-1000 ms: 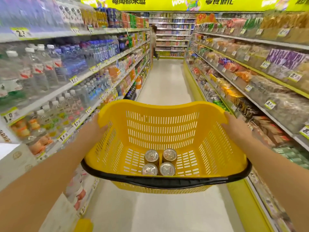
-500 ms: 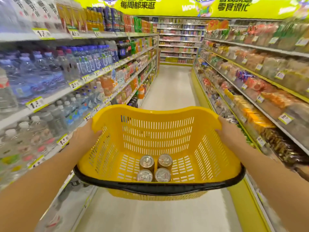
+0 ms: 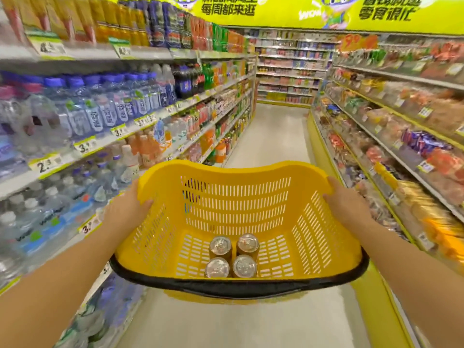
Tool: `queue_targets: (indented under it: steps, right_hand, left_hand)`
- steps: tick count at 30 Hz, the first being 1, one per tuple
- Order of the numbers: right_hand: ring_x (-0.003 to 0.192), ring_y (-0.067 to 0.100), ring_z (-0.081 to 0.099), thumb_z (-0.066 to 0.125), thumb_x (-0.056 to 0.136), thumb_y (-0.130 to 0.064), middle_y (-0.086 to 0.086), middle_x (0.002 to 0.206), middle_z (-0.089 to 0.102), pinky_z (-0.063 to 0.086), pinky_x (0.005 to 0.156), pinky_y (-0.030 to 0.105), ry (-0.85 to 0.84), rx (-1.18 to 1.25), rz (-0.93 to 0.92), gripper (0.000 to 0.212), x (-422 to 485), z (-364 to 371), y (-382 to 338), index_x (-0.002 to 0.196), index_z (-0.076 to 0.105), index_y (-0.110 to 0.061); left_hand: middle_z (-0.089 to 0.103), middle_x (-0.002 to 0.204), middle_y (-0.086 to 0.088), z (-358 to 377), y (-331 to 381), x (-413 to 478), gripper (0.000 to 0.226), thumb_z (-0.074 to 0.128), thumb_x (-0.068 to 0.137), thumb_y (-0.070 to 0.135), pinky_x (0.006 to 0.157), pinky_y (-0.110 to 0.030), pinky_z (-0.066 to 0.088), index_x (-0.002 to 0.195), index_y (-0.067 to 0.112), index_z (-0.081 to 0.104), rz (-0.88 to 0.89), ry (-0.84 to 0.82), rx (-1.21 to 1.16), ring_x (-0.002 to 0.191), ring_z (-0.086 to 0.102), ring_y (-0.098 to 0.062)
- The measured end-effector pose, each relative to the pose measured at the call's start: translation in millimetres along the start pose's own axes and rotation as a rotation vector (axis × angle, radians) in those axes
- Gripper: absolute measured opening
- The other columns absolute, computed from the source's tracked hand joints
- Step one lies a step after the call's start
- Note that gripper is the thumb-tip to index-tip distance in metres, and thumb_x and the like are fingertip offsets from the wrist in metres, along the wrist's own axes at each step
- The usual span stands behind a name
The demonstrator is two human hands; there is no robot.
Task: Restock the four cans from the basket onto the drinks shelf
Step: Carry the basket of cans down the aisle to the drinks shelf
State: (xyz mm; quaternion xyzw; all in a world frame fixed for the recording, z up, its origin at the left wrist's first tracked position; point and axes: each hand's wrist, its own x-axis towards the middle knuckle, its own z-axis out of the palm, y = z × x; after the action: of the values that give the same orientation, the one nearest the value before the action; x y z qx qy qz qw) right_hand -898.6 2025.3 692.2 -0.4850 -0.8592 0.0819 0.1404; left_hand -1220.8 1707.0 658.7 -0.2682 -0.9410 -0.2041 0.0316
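Nearest to us was the black rim band (image 3: 238, 287) of the yellow plastic basket (image 3: 236, 197), carried out in front at about waist height. Just beyond that band, on the basket floor, four cans (image 3: 232, 256) stood upright in a tight square, touching one another, their silver tops facing up; none had left the basket. Our left hand (image 3: 126, 213) clasped the left wall of the basket with the fingers curled over its edge, and our right hand (image 3: 347, 205) clasped the right wall in the same way, so both hands were full of basket and neither was free for a can.

We judged the step to be the carry: bringing the load to the shelf, with the restocking proper not yet begun. To our left ran the drinks shelving (image 3: 105, 136), water bottles (image 3: 100, 106) nearest, soft drinks farther along; to our right, snack shelving (image 3: 401, 136). The aisle floor (image 3: 273, 136) ran clear to the far end shelving.

The next move, we thought, called for finding the can slot on the left, which we could not pick out in the blur, then resting the basket or freeing one hand to lift the first can.
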Motion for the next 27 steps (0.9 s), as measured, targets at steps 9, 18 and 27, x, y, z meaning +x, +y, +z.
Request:
queue_targets:
  steps: [9, 18, 27]
  right_hand:
    - [0.091, 0.038, 0.062, 0.045, 0.097, -0.029, 0.02, 0.09, 0.061, 0.044, 0.064, 0.037, -0.058, 0.041, 0.025, 0.058, 232, 75, -16, 0.149, 0.02, -0.023]
    - [0.109, 0.04, 0.057, 0.043, 0.095, -0.029, 0.025, 0.118, 0.059, 0.045, 0.084, 0.042, -0.113, 0.014, -0.18, 0.055, 444, 129, -74, 0.147, 0.023, -0.028]
    - [0.089, 0.038, 0.059, 0.04, 0.099, -0.026, 0.023, 0.103, 0.061, 0.037, 0.064, 0.036, -0.232, -0.002, -0.564, 0.053, 599, 190, -154, 0.148, 0.021, -0.024]
  left_hand:
    - [0.056, 0.127, -0.029, 77, 63, 186, 0.068, 0.057, 0.09, 0.029, 0.084, -0.049, 0.045, 0.146, 0.009, 0.025, -0.091, 0.0, -0.056, 0.11, 0.057, -0.047]
    - [0.062, 0.118, -0.029, 133, 88, 303, 0.073, 0.054, 0.09, 0.036, 0.087, -0.05, 0.046, 0.149, 0.013, 0.017, -0.316, 0.083, -0.046, 0.109, 0.058, -0.046]
    - [0.057, 0.125, -0.028, 181, 118, 322, 0.071, 0.053, 0.092, 0.033, 0.086, -0.05, 0.043, 0.15, 0.019, 0.015, -0.707, 0.25, -0.07, 0.112, 0.055, -0.046]
